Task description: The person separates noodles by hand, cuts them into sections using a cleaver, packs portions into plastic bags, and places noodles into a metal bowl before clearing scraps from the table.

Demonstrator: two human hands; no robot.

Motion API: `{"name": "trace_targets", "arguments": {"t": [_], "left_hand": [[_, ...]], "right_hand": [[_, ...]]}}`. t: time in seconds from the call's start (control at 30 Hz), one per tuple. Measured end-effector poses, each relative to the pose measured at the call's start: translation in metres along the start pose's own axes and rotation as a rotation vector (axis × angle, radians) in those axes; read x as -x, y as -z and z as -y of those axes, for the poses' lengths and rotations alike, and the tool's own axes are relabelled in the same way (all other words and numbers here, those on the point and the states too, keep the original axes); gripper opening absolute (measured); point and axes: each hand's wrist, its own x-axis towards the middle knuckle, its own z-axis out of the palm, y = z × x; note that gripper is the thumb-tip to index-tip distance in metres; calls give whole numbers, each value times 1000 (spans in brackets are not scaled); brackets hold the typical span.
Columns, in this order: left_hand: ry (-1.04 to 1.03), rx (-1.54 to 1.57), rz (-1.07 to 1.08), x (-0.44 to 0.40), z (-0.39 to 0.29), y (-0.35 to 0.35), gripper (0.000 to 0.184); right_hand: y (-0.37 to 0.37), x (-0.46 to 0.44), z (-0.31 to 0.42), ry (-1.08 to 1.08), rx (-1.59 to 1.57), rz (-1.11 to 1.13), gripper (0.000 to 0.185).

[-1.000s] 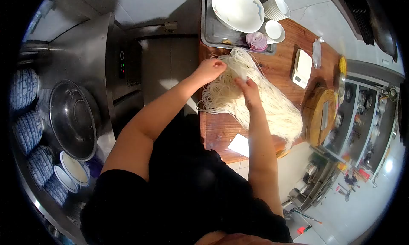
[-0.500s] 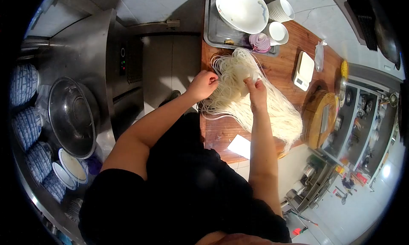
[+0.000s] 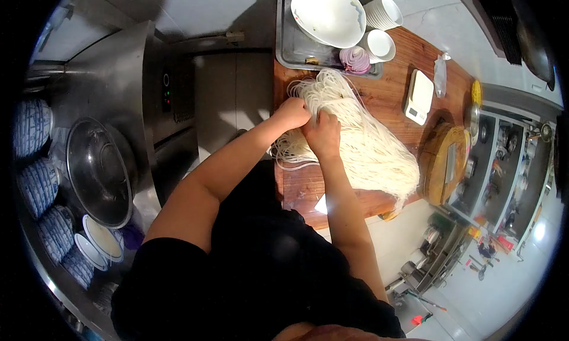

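Observation:
A big loose heap of long white noodles [image 3: 379, 154] is spread over the wooden table [image 3: 388, 74]. My left hand [image 3: 293, 113] is closed at the left side of the heap, its fingertips gripping some strands. Right beside it, my right hand [image 3: 323, 135] is also closed on noodles, knuckles up, almost touching the left. The fingertips of both hands are partly hidden. Under my right forearm, part of a white card [image 3: 321, 205] shows at the table's near edge.
A metal tray [image 3: 287, 52] at the back carries a large white bowl [image 3: 328, 16] and a cut red onion [image 3: 355, 60]. Nearby are stacked white bowls [image 3: 379, 46]. To the right lie a scale [image 3: 419, 97] and a round chopping board [image 3: 437, 166] bearing a knife [image 3: 451, 162]. A steel basin [image 3: 98, 169] stands left.
My right hand has come left and slightly down, from the middle of the noodles to beside my left hand. The left hand has shifted slightly right. The view has moved a little.

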Motion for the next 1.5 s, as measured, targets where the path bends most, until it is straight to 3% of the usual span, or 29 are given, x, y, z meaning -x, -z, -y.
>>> {"name": "trace_targets", "arguments": {"t": [0.13,0.23,0.3,0.37,0.43,0.6,0.77,0.87,0.97,1.07,1.2,1.3,1.5], "left_hand": [[-75,22,87,6,-22,11,25],[-121,158,65,19,-32,18,21],[-218,341,-70,25,-17,15,21],[-191,314,-103,28,6,21,25],[-169,320,-140,33,31,24,26],[-128,348,-172,41,79,18,19],[-241,310,-111,51,74,12,21],[-215,89,-42,60,40,24,24],[-355,51,-130,57,40,18,25],[-286,114,-189,52,23,23,19],[-260,121,-234,39,17,29,15],[-260,128,-232,31,16,28,14],[-282,66,-300,12,6,25,17]], "right_hand": [[-9,-7,-9,-73,82,92,33],[-3,-14,-21,-260,-192,138,37],[10,-15,-34,-405,-614,198,43],[25,-10,-38,-513,-1031,134,38],[32,-4,-65,-464,-1334,131,28],[67,2,-84,-592,-1706,-20,17],[66,1,-85,-596,-1507,14,14],[60,-3,-74,-610,-1424,86,15],[55,-6,-71,-613,-1450,78,15],[56,-7,-72,-641,-1475,-88,16],[69,-7,-59,-684,-1468,-544,15],[77,0,-63,-731,-1527,-678,14],[77,-10,-75,-761,-1543,-633,12]]}}
